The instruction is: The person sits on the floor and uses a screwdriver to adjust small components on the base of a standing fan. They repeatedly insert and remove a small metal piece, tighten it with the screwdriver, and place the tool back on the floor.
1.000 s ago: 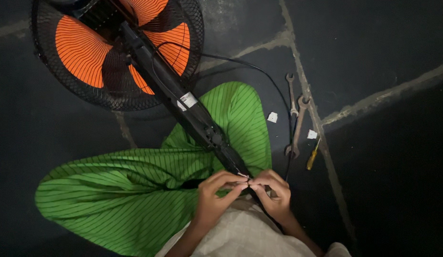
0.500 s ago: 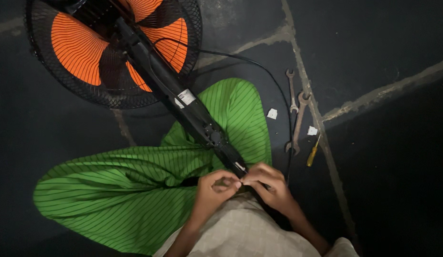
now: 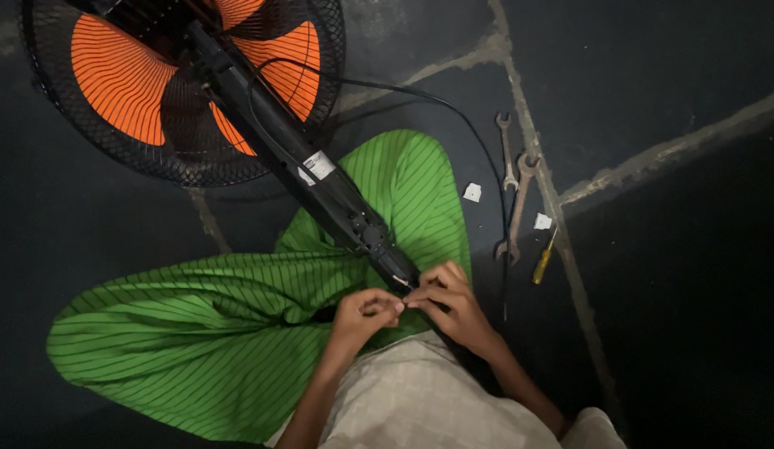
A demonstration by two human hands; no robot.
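on lap, both hands pinch fan pole (image 3: 320, 179) end

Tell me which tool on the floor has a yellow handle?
The small screwdriver, lying farthest right. The two wrenches beside it are plain grey metal with no coloured handle.

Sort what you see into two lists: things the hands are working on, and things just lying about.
In hand:
left hand
right hand
black fan pole, lower end
orange-bladed fan head

Lying about:
two spanners
yellow-handled screwdriver
two white scraps
black cable
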